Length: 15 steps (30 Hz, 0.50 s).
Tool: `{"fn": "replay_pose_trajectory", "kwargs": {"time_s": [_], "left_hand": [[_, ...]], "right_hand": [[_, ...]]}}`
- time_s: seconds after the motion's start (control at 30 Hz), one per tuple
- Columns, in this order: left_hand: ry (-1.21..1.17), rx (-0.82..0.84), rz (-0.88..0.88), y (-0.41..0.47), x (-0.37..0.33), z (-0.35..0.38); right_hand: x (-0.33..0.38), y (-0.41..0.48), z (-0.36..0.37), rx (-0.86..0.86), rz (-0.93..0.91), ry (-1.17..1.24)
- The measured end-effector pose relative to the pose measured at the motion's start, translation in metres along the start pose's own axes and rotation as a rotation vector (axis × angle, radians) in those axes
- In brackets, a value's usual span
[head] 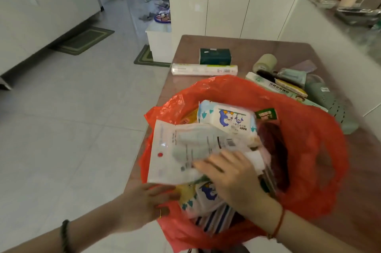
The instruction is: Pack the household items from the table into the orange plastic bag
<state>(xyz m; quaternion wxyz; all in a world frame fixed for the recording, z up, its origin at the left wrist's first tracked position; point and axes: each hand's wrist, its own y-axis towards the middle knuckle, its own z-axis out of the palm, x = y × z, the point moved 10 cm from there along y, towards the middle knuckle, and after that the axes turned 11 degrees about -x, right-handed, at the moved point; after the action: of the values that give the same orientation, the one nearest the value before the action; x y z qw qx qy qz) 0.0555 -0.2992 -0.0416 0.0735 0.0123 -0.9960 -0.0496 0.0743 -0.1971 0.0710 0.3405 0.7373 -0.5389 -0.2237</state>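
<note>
Pressing stage of packing, entries listed nearest first.

- Left hand (144,203): fingers curled on the near rim of the orange plastic bag (309,149), holding the mouth open.
- Right hand (228,176): fingers fairly straight, laid flat on a white resealable pouch (181,149); whether the thumb hooks beneath it cannot be told.
- Orange plastic bag: stands on the near end of the table (257,46), mouth wide, already well filled.
- Bag contents: striped item (218,219) at the near side; one baby wipes pack (206,195) under the pouch, a second baby wipes pack (231,120) beyond it; a dark red item (274,149) along the right wall.
- White resealable pouch: lies across the top of the load, its left edge overhanging the bag rim.
- Not yet packed, right of bag: green slippers (323,96), long green box (268,84), pale green roll (265,63).
- Not yet packed, beyond bag: clear-wrapped roll (204,69), then dark green tissue pack (215,56).

Assessment: roughly mid-task. The next move likely calls for tilting the pouch inward so it clears the rim and settles, then reaching for the nearest item to the right.
</note>
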Motion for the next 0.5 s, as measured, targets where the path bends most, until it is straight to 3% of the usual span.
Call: {"fn": "replay_pose_trajectory", "kwargs": {"time_s": [0.13, 0.37, 0.5], "left_hand": [[-0.165, -0.222, -0.124, 0.003, 0.019, -0.045], [-0.288, -0.475, -0.125, 0.047, 0.021, -0.113], [-0.283, -0.573, -0.193, 0.071, 0.037, -0.134]], "right_hand": [[0.001, -0.022, 0.019, -0.021, 0.005, -0.097], [-0.044, -0.007, 0.018, -0.108, 0.057, -0.203], [-0.081, 0.000, 0.033, 0.040, 0.170, -0.265]]}}
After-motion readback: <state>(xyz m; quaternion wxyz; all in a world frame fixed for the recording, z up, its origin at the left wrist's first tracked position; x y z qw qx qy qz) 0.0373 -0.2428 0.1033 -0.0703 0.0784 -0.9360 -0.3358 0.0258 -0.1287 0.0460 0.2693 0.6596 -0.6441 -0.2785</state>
